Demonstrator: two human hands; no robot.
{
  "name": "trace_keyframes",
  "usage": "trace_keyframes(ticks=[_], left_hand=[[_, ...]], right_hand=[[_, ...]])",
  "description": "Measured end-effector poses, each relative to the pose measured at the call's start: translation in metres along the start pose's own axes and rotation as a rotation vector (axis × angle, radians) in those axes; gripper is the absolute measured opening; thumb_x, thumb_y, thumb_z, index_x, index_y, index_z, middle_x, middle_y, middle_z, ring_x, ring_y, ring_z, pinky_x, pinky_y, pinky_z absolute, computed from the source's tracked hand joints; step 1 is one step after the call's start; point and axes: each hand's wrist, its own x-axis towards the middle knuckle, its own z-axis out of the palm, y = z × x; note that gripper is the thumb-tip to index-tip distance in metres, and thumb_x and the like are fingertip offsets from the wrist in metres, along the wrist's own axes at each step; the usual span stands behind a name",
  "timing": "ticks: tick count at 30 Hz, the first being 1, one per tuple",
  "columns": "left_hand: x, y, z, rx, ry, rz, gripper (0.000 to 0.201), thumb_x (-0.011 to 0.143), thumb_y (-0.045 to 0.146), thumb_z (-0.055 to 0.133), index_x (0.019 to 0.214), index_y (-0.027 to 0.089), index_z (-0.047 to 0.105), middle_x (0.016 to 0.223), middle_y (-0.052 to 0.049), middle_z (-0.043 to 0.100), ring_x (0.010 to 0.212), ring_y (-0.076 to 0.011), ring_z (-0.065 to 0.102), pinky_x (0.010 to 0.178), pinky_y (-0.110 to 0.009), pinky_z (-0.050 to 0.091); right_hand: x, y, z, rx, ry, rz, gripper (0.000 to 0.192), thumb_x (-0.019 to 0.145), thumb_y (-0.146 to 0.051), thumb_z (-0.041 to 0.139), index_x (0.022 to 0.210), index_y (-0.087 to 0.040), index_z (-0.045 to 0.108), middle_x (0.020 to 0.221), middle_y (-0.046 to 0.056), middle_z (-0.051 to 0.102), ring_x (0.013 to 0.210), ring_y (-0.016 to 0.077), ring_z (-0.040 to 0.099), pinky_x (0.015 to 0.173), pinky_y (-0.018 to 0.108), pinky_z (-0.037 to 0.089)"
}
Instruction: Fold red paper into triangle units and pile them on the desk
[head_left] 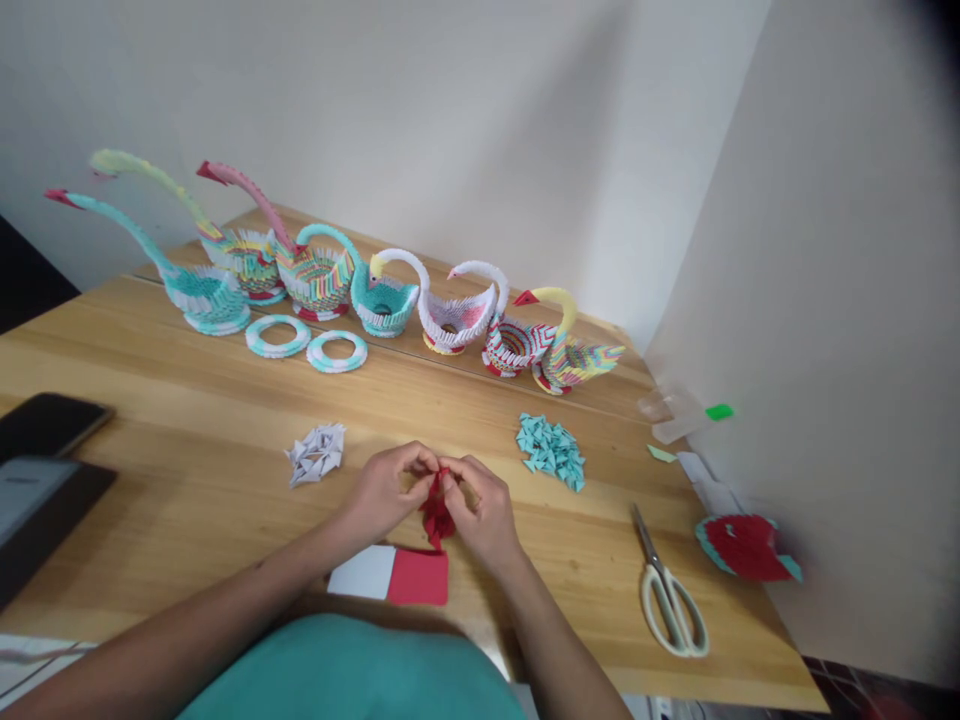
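Sheets: a red paper sheet (418, 578) and a white paper sheet (364, 572) lie flat on the wooden bench (187, 500), nearest the person.
Hands: left hand (385, 490) and right hand (482, 507) meet, fingertips pinched shut on a small red folded paper piece (437, 515) above the sheets.
Scissors: white-handled scissors (667, 590) lie to the right.
Piles: white folded paper pieces (316, 453) left, teal folded paper pieces (552, 450) right.
Rear: a row of paper swans (390, 295) stands along the wall.
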Motion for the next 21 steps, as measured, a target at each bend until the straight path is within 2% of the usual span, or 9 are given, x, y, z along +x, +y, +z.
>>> trace_keyframes(ticks=[3, 10, 16, 21], left_hand=[[0.000, -0.002, 0.000, -0.003, 0.016, 0.000, 0.009, 0.075, 0.012, 0.054, 0.081, 0.018, 0.058, 0.073, 0.000, 0.066, 0.069, -0.0142, 0.063, 0.067, -0.024, 0.050], [0.000, 0.003, -0.001, 0.105, 0.065, 0.029, 0.011, 0.075, 0.012, 0.052, 0.083, 0.019, 0.056, 0.074, 0.000, 0.062, 0.069, -0.0140, 0.059, 0.066, -0.024, 0.047], [-0.001, 0.009, -0.002, 0.155, 0.071, 0.053, 0.010, 0.075, 0.014, 0.054, 0.084, 0.019, 0.055, 0.075, 0.000, 0.063, 0.067, -0.0140, 0.059, 0.066, -0.025, 0.048], [-0.001, 0.005, -0.001, 0.198, 0.106, 0.086, 0.011, 0.075, 0.014, 0.053, 0.083, 0.019, 0.055, 0.074, 0.000, 0.064, 0.067, -0.0149, 0.060, 0.064, -0.025, 0.049]], right_hand=[[-0.001, 0.001, -0.001, 0.018, -0.013, 0.025, 0.026, 0.089, -0.020, 0.052, 0.109, -0.022, 0.069, 0.092, 0.006, 0.072, 0.082, 0.0180, 0.065, 0.076, 0.029, 0.051], [0.000, 0.002, -0.001, 0.140, -0.019, 0.151, 0.020, 0.088, -0.025, 0.057, 0.099, -0.021, 0.073, 0.091, 0.005, 0.074, 0.080, 0.0184, 0.069, 0.074, 0.029, 0.053], [0.000, 0.003, 0.003, 0.248, 0.007, 0.282, 0.020, 0.085, -0.031, 0.060, 0.091, -0.019, 0.075, 0.078, 0.003, 0.076, 0.066, 0.0175, 0.068, 0.061, 0.027, 0.054], [-0.001, 0.003, 0.001, 0.146, 0.004, 0.247, 0.019, 0.088, -0.031, 0.059, 0.082, -0.019, 0.073, 0.071, 0.001, 0.073, 0.064, 0.0161, 0.066, 0.060, 0.024, 0.051]])
